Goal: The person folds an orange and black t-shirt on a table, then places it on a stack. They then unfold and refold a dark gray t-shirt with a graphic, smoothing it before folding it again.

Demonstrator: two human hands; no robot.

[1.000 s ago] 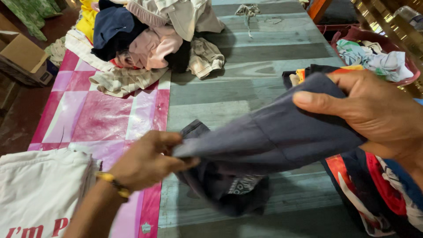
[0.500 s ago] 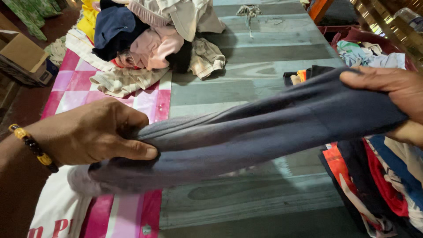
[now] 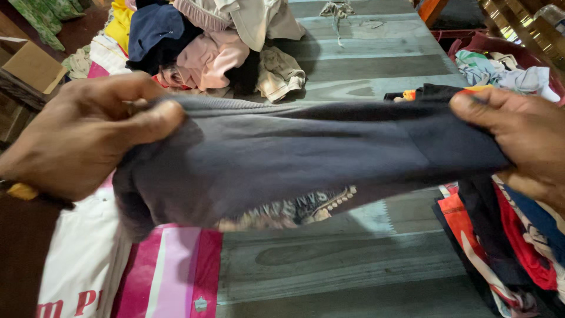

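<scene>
left hand [image 3: 82, 135] | fingers clamped on dark garment [image 3: 294, 153] (stretched taut) | right hand [image 3: 521, 138] likewise

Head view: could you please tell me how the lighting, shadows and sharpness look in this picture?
Head view: soft daylight from the upper right, brightest by the basket; the dark garment, stretched between left hand and right hand, casts a faint shadow on the grey mat; glossy glare on the pink sheet; both hands slightly soft at the frame edges; the clothes pile is reasonably sharp.
</scene>
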